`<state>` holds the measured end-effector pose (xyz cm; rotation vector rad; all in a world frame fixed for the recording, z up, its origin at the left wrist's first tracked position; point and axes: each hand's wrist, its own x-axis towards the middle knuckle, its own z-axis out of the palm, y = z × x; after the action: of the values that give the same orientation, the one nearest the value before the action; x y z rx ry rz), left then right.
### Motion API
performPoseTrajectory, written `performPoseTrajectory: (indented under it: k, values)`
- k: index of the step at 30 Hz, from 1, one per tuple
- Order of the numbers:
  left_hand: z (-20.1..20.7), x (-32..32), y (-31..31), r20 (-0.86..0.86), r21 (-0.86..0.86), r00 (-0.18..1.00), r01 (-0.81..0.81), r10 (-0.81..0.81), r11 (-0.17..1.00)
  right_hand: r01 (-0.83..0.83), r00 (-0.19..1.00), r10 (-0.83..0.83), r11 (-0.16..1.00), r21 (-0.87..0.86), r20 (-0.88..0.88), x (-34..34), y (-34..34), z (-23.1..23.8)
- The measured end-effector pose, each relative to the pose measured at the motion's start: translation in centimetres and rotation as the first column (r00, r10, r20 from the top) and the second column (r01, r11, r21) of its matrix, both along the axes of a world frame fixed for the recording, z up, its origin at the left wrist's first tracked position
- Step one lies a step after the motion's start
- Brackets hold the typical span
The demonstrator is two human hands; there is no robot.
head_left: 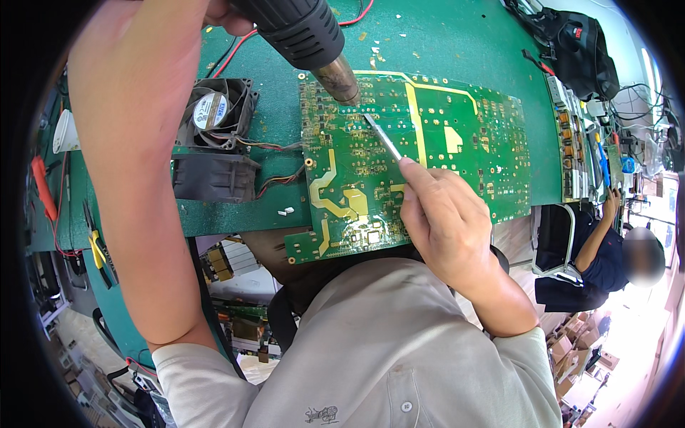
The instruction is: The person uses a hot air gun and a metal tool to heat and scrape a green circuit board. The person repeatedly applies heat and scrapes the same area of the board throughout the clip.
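A large green circuit board lies on the green bench mat, its near edge close to my body. My left hand, partly cut off by the top edge, grips a black heat gun. The gun's metal nozzle points down at the board's upper left part. In my right hand is a slim silver tool, pinched between thumb and fingers. Its tip meets the board among small parts just below the nozzle. Whether it is tweezers or a pick I cannot tell.
Two black cooling fans sit left of the board, with wires running to it. Yellow-handled pliers and an orange-handled tool lie farther left. A black bag stands at the far right. Another person works at the right.
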<state>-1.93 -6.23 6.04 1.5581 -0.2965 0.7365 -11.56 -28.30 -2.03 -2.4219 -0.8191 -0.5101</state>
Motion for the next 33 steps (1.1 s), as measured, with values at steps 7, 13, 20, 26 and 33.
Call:
performPoseTrajectory:
  k: [7, 13, 20, 26, 33]
  values:
    - [-0.08, -0.07, 0.26, -0.008, 0.000, 1.000, -0.001, 0.001, 1.000, 0.001, 0.999, -0.003, 0.999, -0.041, -0.046, 0.16, 0.15, 0.26]
    - [-0.08, -0.11, 0.28, -0.012, 0.001, 1.000, -0.002, 0.002, 1.000, -0.001, 0.998, -0.003, 0.998, -0.056, -0.061, 0.40, 0.07, 0.27]
    - [-0.14, -0.02, 0.30, -0.018, 0.004, 1.000, 0.001, -0.001, 1.000, 0.036, 0.998, -0.039, 0.997, -0.061, -0.045, -0.01, 0.40, 0.06]
    - [-0.16, 0.12, 0.31, -0.019, 0.008, 1.000, 0.004, -0.004, 1.000, 0.043, 0.998, -0.044, 0.999, -0.018, -0.048, -0.05, 0.09, 0.06]
    - [-0.18, 0.18, 0.37, -0.023, 0.009, 1.000, 0.004, -0.004, 1.000, 0.044, 0.999, -0.044, 0.999, 0.010, -0.030, -0.16, -0.52, 0.26]
